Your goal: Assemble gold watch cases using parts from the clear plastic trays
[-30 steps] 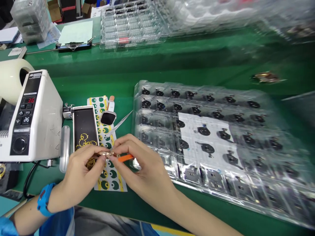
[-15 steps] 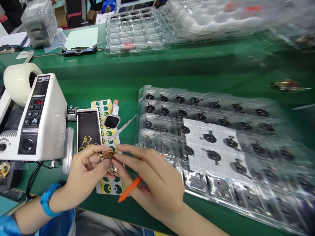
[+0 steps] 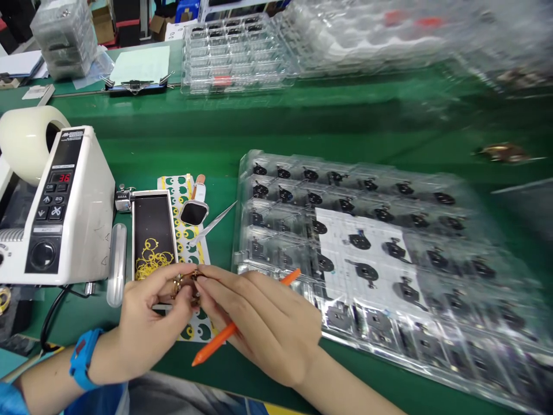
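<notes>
My left hand (image 3: 151, 314) pinches a small gold-coloured metal part (image 3: 186, 282) above the sticker sheet (image 3: 190, 248). My right hand (image 3: 263, 323) meets it from the right, thumb and forefinger closed on the same part. An orange stick (image 3: 242, 320) lies tucked across my right palm, one tip pointing toward the tray and the other toward me. Both hands hover just in front of the black dish of yellow rings (image 3: 151, 236).
A white tape dispenser (image 3: 64, 213) stands at left. A clear blister tray (image 3: 389, 253) of small black parts fills the right. A pink watch (image 3: 194, 207) and tweezers (image 3: 216, 222) lie on the green mat. Stacked clear trays (image 3: 237, 52) and a clipboard (image 3: 138, 69) sit farther back.
The orange stick, first hidden behind my fingers, has swung across my right palm. Both hands have drifted slightly down and toward me, still pinching the gold part.
</notes>
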`<state>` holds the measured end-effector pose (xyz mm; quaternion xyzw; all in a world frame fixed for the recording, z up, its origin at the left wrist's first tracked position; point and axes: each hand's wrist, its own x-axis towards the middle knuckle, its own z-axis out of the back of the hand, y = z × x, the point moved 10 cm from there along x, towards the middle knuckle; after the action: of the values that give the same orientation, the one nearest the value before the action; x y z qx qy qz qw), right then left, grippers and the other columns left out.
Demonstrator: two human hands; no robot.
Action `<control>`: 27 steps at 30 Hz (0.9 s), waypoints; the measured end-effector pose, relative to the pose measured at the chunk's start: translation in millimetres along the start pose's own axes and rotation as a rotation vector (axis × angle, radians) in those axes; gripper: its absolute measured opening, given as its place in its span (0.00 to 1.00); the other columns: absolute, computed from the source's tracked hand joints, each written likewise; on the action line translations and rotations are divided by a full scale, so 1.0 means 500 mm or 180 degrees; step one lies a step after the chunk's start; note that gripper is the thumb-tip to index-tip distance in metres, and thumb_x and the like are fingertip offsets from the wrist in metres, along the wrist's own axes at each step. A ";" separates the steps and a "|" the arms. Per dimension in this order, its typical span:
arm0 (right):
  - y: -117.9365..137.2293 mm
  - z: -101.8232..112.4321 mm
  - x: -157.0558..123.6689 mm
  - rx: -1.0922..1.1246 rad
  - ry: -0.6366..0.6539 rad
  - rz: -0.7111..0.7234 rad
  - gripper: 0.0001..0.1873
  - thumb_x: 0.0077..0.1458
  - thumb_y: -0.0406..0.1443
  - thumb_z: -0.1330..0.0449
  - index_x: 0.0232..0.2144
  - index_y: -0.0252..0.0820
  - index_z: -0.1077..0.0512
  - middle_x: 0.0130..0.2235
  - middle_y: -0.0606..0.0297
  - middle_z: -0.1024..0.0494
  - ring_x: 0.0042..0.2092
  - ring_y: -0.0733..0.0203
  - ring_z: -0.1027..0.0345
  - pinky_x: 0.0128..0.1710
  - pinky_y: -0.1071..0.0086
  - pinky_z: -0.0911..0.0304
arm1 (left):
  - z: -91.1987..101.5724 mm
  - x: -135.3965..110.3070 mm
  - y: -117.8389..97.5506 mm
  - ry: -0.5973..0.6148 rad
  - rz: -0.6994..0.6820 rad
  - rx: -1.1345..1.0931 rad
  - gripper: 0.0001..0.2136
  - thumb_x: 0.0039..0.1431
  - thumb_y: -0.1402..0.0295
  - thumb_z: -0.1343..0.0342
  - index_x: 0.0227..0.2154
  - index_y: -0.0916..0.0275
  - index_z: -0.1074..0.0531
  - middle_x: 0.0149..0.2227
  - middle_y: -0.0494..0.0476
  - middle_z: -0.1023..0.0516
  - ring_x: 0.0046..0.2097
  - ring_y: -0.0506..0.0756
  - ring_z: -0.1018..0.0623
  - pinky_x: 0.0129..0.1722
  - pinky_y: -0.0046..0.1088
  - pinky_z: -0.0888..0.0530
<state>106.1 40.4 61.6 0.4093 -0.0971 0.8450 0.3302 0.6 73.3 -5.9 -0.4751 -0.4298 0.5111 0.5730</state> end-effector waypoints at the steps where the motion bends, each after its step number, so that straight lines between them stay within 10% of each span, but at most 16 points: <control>1: -0.001 -0.001 0.000 0.0020 0.0022 -0.0017 0.05 0.60 0.26 0.45 0.36 0.29 0.29 0.33 0.48 0.18 0.27 0.59 0.29 0.24 0.67 0.35 | 0.001 -0.001 -0.002 -0.0011 -0.0030 0.0092 0.11 0.57 0.76 0.46 0.42 0.65 0.23 0.21 0.50 0.22 0.23 0.49 0.23 0.25 0.19 0.24; 14: -0.012 0.000 0.002 0.0239 -0.0055 -0.0425 0.03 0.57 0.25 0.41 0.35 0.31 0.30 0.32 0.50 0.19 0.28 0.58 0.31 0.25 0.67 0.35 | 0.008 -0.004 -0.025 -0.0240 -0.0403 0.0462 0.11 0.57 0.78 0.44 0.41 0.64 0.23 0.22 0.49 0.21 0.23 0.49 0.22 0.26 0.18 0.24; 27: -0.032 -0.007 -0.014 0.0388 -0.0187 -0.0886 0.06 0.55 0.24 0.41 0.34 0.37 0.32 0.32 0.56 0.20 0.28 0.60 0.29 0.26 0.68 0.35 | -0.001 0.004 0.007 -0.0094 0.0135 0.0047 0.08 0.55 0.74 0.44 0.38 0.62 0.25 0.18 0.46 0.28 0.20 0.47 0.30 0.21 0.18 0.30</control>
<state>117.0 50.7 52.2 0.4627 0.0024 0.7831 0.4156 0.8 75.1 -9.7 -0.4723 -0.4243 0.5332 0.5591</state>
